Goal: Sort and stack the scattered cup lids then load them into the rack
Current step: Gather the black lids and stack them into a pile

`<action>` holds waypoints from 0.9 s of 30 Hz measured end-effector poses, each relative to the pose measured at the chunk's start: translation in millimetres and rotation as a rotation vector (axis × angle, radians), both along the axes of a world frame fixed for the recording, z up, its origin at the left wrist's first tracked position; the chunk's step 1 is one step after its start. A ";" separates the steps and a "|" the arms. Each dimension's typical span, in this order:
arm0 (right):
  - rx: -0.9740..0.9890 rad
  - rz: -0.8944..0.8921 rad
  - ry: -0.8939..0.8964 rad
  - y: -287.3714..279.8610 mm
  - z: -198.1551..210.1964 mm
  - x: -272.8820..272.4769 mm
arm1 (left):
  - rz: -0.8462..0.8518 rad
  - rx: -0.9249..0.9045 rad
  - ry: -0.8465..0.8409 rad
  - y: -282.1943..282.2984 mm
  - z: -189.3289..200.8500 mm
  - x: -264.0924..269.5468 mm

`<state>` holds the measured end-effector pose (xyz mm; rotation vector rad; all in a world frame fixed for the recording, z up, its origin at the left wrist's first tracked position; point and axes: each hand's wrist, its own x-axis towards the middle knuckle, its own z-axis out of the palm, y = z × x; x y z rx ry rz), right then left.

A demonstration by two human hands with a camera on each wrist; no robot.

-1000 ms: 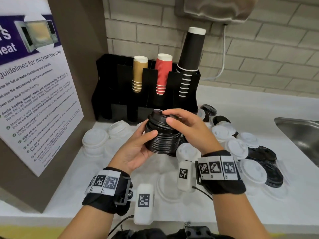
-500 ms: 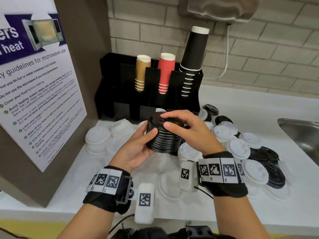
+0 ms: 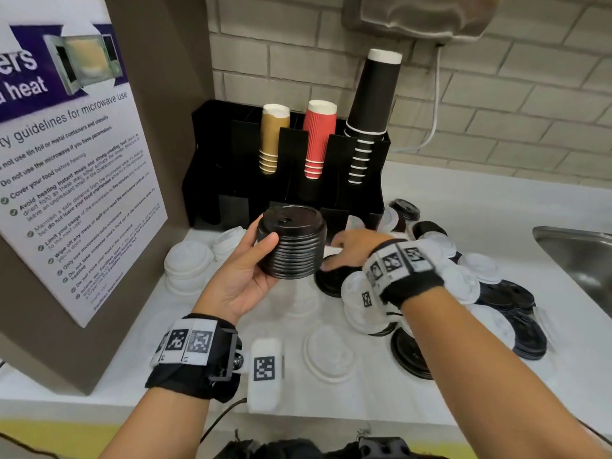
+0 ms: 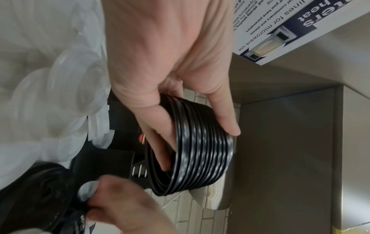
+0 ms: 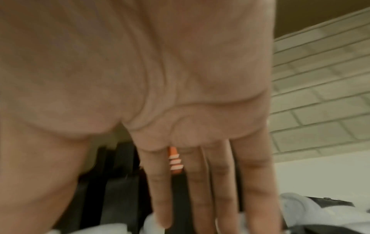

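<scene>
- Our left hand [image 3: 245, 276] grips the stack of black lids [image 3: 293, 246] above the worktop [image 3: 496, 207], its axis near upright, just in front of the rack [image 3: 231, 154].
- Our right hand [image 3: 351, 246], fingers straight and holding nothing, reaches to the loose black lid [image 3: 331, 279] just right of the stack; it is the nearer hand.

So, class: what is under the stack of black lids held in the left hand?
Under the black lid stack only fingers of the left hand show, reaching inside its hollow underside. It hangs above the white counter.
</scene>
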<state>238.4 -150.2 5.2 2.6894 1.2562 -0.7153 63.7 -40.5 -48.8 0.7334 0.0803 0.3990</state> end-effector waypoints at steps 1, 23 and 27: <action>-0.109 0.009 -0.035 7.9 -8.8 2.4 | 0.007 -0.006 0.002 0.5 0.3 0.0; 0.019 0.003 -0.109 17.3 -13.2 14.4 | 0.064 0.020 0.061 -0.4 -3.5 -2.3; -0.061 0.040 -0.104 22.6 -29.9 14.5 | 0.069 0.021 0.056 -0.1 -3.7 -1.7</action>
